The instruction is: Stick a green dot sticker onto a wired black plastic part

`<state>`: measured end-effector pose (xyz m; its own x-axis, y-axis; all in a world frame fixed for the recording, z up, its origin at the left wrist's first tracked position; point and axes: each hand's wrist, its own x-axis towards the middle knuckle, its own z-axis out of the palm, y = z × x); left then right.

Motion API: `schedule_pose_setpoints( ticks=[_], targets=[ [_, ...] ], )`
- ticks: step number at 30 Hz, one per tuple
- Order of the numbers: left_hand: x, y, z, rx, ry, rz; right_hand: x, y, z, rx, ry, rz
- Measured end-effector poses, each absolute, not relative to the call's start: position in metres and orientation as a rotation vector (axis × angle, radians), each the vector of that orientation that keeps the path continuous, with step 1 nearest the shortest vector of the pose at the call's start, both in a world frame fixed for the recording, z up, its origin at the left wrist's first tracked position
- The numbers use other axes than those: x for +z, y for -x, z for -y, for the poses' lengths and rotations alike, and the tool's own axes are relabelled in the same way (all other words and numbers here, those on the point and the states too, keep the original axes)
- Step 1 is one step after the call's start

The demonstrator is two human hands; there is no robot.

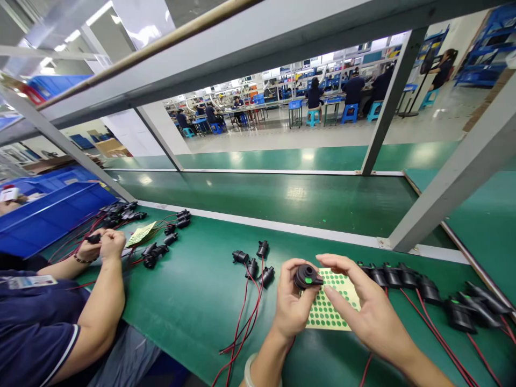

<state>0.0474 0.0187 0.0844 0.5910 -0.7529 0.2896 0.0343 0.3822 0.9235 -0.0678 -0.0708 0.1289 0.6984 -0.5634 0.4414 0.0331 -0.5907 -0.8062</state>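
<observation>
Holding a small black pump (pixel 307 277) in our left hand (pixel 291 306), we have the fingers curled shut around its body, just above the near edge of the green tabletop (pixel 193 290). A green dot sticker (pixel 308 280) sits on its face, turned up toward us. Our right hand (pixel 363 306) reaches in with loose fingers, thumb and forefinger meeting at the pump's side; whether they pinch anything we cannot tell. Below both hands lies the sticker sheet (pixel 328 309), flat on the tabletop. To do this well, we judge, keep the pump steady in the left hand and press the dot down flat with a fingertip. More pumps (pixel 253 263) wait with red wires toward the middle, another row (pixel 407 277) runs toward the right edge. At the left edge, a co-worker's hands (pixel 100 244) work over their own pile.
</observation>
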Motion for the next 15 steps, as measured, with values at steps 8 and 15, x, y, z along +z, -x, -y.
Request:
schedule_pose_setpoints(
  ticks=[8, 15],
  targets=[
    [0.069, -0.041, -0.017, -0.372, -1.205, 0.962, 0.125, 0.058, 0.062, -0.502, 1.374, -0.303],
    [0.06, -0.041, -0.018, -0.179, -1.32, 1.017, 0.123, 0.056, 0.056, -0.455, 1.146, -0.307]
  ],
)
